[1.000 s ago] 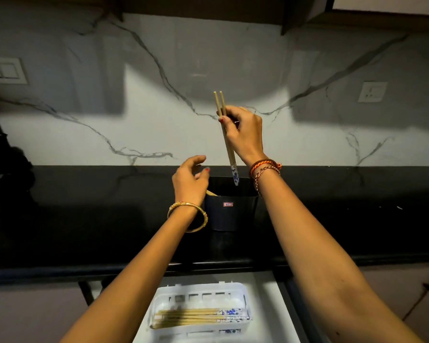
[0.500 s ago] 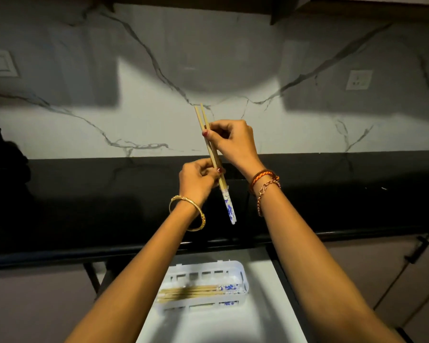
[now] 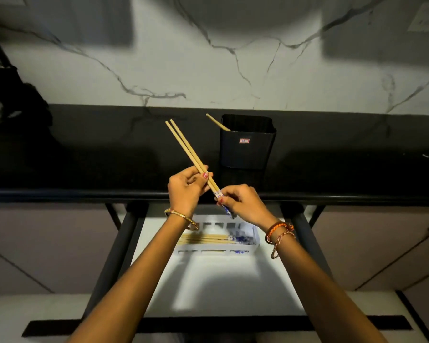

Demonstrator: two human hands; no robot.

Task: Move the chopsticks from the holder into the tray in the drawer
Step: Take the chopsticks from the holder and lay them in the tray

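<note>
Black holder (image 3: 247, 144) stands upright on the dark bench (image 3: 84, 154), near the marble wall; one lone chopstick (image 3: 217, 122) pokes out of its left corner, leaning left, rest of the inside too dark to read. Held pair of chopsticks (image 3: 187, 149) sits in front of the holder, above the bench edge, tilted with plain wooden ends up-left and blue-patterned ends down-right. Left hand (image 3: 186, 188) pinches the pair at mid-length, thumb and fingers curled round it. Right hand (image 3: 243, 205) pinches the patterned lower ends, fingers curled. Below the hands the drawer (image 3: 221, 288) is pulled out, white floor. White slotted tray (image 3: 254, 240) sits at the back of the drawer, holding several chopsticks laid flat side by side, wooden ends left, blue-patterned ends right; left part of the tray hidden by the left forearm.
</note>
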